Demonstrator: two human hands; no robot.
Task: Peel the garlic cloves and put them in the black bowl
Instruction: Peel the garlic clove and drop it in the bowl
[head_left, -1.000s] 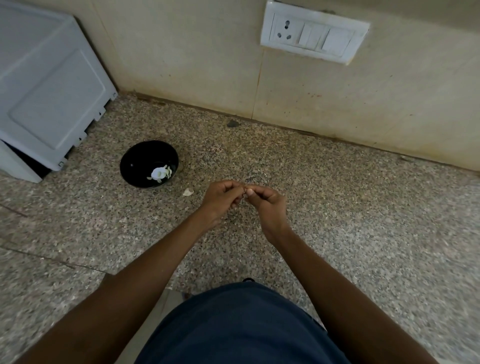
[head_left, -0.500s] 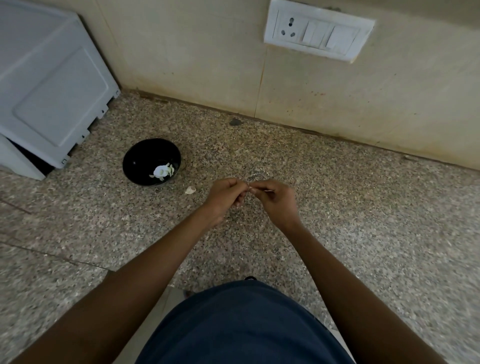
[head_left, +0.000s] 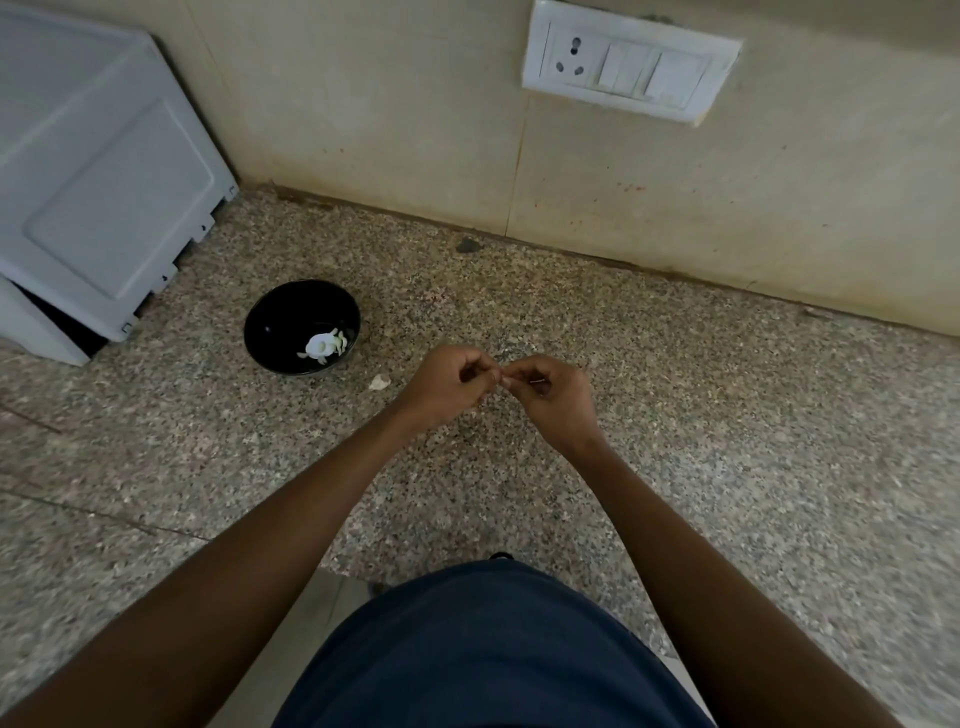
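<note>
Over the speckled table (head_left: 675, 415), near its middle: both hands meet fingertip to fingertip, raised a little above the stone.
Left hand (head_left: 447, 387): fingers curled inward, thumb and forefinger pinching something very small at the point where the two hands touch.
Right hand (head_left: 553, 392): fingers curled likewise, pinching the same spot from the other side.
Held item: only a pale sliver shows between the fingertips; too small and too hidden to say whether it is a clove or skin.
Black bowl (head_left: 291, 317): stands upright on the table, to the left of the hands and a little farther back, apart from them.
Garlic cloves (head_left: 323, 344): a small pale heap lying inside the bowl, against its near right wall.
Peel scrap (head_left: 380, 382): one light fragment on the table, between the bowl and the left hand, touching neither.
Grey appliance (head_left: 104, 192): large plastic casing at far left, standing on the table against the wall.
Switch plate (head_left: 631, 75): white, with a socket and rocker switches, mounted on the beige wall (head_left: 389, 130) above the table's back edge.
Dark spot (head_left: 467, 245): small mark on the table close to the wall.
Clothing (head_left: 483, 654): dark blue fabric fills the lower centre, between the two forearms.
</note>
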